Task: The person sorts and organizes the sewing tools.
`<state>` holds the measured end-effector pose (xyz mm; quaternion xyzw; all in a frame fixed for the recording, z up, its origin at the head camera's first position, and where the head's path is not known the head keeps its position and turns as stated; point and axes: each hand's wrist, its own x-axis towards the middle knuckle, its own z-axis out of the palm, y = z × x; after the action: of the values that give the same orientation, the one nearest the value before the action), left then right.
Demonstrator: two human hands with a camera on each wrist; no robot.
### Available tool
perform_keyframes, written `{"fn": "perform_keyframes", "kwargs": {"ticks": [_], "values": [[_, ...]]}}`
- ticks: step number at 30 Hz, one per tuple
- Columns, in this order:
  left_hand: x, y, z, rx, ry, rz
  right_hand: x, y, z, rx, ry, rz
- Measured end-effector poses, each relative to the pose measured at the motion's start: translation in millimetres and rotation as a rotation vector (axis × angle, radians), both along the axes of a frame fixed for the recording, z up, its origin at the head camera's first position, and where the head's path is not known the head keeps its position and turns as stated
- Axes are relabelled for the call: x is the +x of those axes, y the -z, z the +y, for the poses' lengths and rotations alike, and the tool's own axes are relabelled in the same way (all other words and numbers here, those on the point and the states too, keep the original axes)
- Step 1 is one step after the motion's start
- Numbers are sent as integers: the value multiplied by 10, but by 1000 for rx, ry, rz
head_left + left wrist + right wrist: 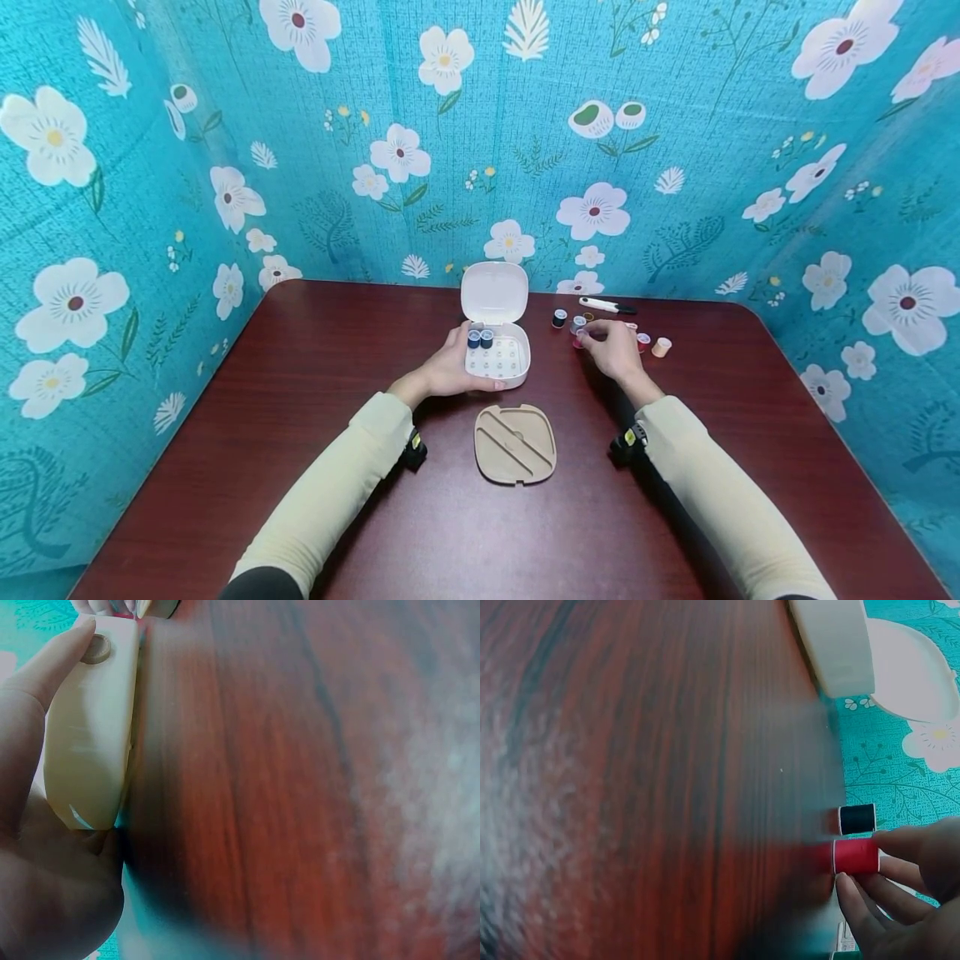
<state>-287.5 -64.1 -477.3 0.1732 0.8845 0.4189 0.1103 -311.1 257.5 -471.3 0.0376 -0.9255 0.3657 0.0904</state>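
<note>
A white sewing box stands on the table with its lid raised. My left hand grips it from the left, the thumb lying along its front wall. Two dark blue thread spools sit side by side in the box's back left, among rows of small pegs. To the right of the box, my right hand pinches a red thread spool between thumb and fingers, upright at table height. Close by are a black spool and a grey spool.
A beige divided tray lies in front of the box. Beyond the right hand are a white-and-black seam ripper-like tool, another red spool and a peach spool. A flowered cloth hangs behind the table.
</note>
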Motion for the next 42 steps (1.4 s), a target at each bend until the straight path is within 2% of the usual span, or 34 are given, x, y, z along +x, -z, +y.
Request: {"fn": "perform_keyframes", "kwargs": {"ticks": [7,23,32,42], "values": [[-46,79,7,-38,-5,-11,15,11,-8,-44,-2,-61],[-35,42,4,-30,-1,-9,53,-34,-77,-248,-14,-208],[-36,49,-2,-33,-5,-20,47,-27,-97,-365,-61,-243],[-94,120,2,-28,-9,-22,55,-37,-121,-383,-107,-238]]}}
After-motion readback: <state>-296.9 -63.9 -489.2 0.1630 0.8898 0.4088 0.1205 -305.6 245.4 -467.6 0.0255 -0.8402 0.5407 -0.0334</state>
